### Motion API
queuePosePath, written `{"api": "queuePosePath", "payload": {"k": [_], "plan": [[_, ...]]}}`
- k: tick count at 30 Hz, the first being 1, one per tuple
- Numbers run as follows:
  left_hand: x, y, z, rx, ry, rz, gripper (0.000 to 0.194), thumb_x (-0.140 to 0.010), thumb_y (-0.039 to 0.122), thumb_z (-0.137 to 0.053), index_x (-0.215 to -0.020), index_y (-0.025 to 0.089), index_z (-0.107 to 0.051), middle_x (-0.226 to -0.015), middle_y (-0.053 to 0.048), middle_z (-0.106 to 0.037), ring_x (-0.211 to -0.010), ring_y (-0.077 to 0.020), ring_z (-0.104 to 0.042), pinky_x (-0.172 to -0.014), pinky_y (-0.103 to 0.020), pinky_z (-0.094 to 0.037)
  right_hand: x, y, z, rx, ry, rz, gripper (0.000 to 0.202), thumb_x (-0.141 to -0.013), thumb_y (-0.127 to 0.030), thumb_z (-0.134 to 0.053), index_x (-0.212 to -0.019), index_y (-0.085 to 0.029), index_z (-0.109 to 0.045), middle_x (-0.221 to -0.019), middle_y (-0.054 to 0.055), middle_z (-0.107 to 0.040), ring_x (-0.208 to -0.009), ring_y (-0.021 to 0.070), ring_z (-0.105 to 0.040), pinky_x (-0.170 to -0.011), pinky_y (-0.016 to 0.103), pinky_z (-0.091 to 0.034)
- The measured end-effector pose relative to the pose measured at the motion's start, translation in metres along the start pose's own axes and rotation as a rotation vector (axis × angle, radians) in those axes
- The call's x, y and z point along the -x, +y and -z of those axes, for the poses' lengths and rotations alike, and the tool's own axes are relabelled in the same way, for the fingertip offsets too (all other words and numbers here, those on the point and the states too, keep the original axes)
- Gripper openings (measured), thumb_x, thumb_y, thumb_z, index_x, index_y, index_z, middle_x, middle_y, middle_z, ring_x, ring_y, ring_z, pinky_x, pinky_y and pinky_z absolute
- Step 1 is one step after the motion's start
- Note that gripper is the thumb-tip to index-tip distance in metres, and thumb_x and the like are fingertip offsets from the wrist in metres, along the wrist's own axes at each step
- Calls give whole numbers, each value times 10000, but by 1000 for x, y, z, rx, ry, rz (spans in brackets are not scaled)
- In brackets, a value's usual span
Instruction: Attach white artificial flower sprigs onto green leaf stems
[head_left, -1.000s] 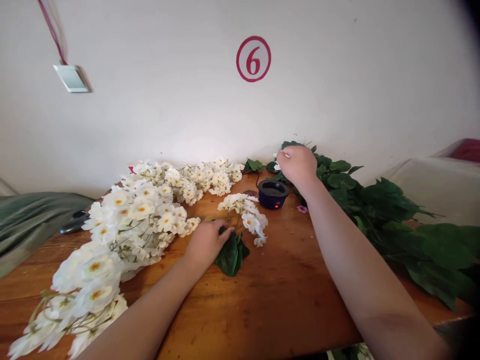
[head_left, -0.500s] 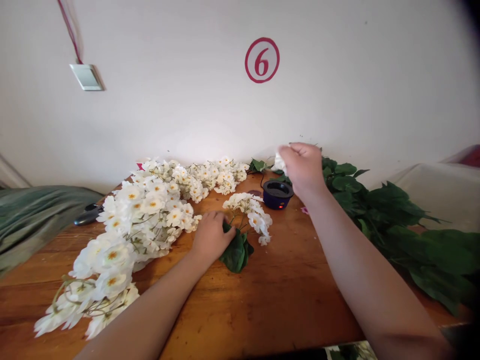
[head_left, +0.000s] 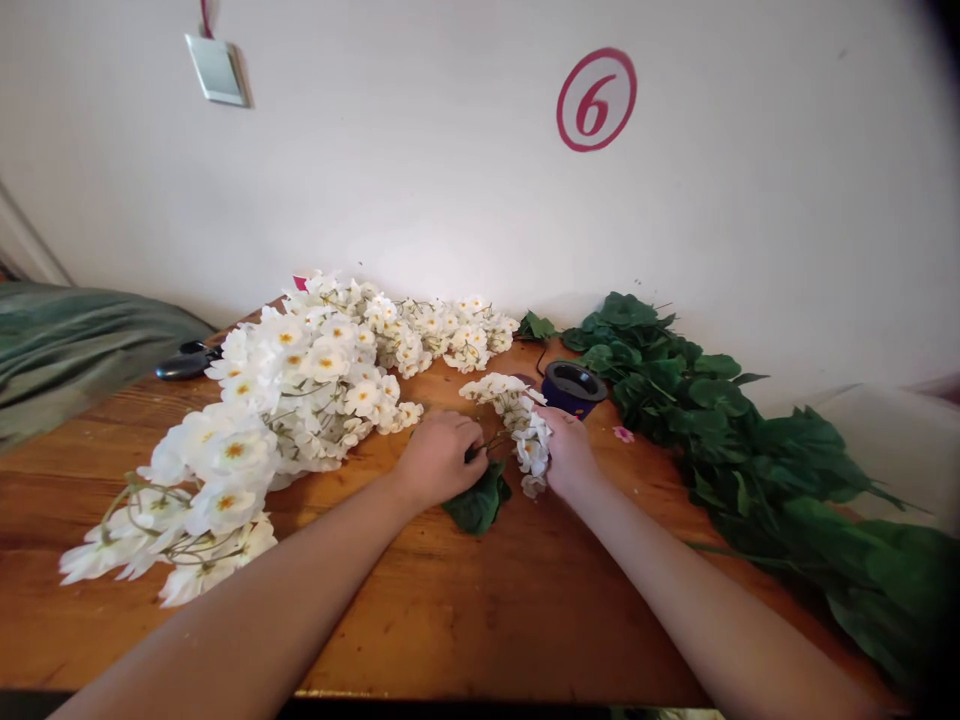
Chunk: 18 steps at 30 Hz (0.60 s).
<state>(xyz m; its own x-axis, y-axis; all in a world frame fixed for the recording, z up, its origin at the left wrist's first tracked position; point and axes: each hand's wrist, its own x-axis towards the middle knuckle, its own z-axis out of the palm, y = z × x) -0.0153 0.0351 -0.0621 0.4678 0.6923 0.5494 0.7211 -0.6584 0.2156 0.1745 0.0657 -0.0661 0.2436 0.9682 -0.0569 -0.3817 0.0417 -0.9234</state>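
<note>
In the head view, my left hand (head_left: 444,457) is closed round the stem end of a small spray, beside its green leaves (head_left: 478,502). White flowers (head_left: 510,400) of that spray arch away to the right of my left hand. My right hand (head_left: 570,452) touches the right side of these flowers, its fingers closed at the petals and partly hidden behind them. Just behind my right hand stands a small dark blue pot (head_left: 574,388) with a black rim.
Heaped white flowers (head_left: 300,400) cover the left and back of the wooden table (head_left: 450,610). A long pile of green leaves (head_left: 720,410) runs down the right side. A black object (head_left: 184,362) lies at the far left, a pink flower (head_left: 623,434) right of the pot.
My right hand has come down from above the pot to the white flowers, and the white piece in it no longer shows separately. My left hand stays at the stem. The view has shifted.
</note>
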Motion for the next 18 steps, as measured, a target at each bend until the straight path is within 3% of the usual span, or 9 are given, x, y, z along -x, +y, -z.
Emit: {"api": "queuePosePath", "payload": {"k": [6, 18], "plan": [[0, -1, -1, -7, -4, 3, 116, -807, 209, -564, -694, 195, -584, -714, -38, -621, -743, -196, -559, -715, -338, -389, -2, -5, -1, 3, -2, -74, 211, -518, -257, -773, -641, -174, -624, -522, 1, -651, -424, 159, -587, -414, 269, -490], [-1, 0, -3, 36, 18, 8, 119, -794, 190, -562, -677, 197, -586, -689, -28, -610, -709, -184, -549, -678, -331, -372, 2, -5, -3, 50, -40, -73, 232, -532, -275, -819, -610, -166, -630, -506, -17, -624, -398, 121, -546, -390, 231, -440]]}}
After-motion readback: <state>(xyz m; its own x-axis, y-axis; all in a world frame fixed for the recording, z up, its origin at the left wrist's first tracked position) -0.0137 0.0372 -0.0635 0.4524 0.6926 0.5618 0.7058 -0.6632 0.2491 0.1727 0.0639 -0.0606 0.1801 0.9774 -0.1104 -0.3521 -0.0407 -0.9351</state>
